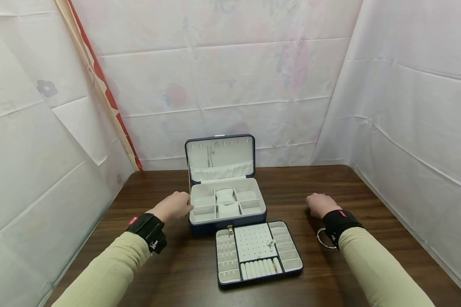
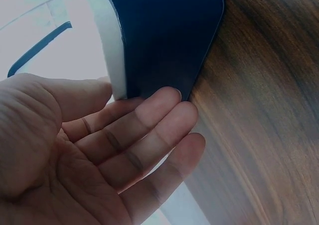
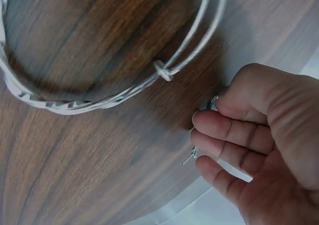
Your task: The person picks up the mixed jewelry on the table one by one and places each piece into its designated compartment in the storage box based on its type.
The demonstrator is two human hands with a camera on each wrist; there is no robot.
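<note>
My left hand is at the left side of an open jewelry box, its fingers loosely bent beside the dark blue wall in the left wrist view. The thumb lies close to the pale rim. Over the table to the right, my right hand pinches a small sparkling silver piece of jewelry between thumb and forefinger; the fingers hide most of it. A silver bangle hangs at my right wrist. In front of the box lies a jewelry tray with a pearly earring on its dotted panel.
The box's raised lid carries a thin necklace on its hooks. Two white cushions sit in the middle compartments. Ring rolls line the tray's front. White sheeting surrounds the brown wooden table.
</note>
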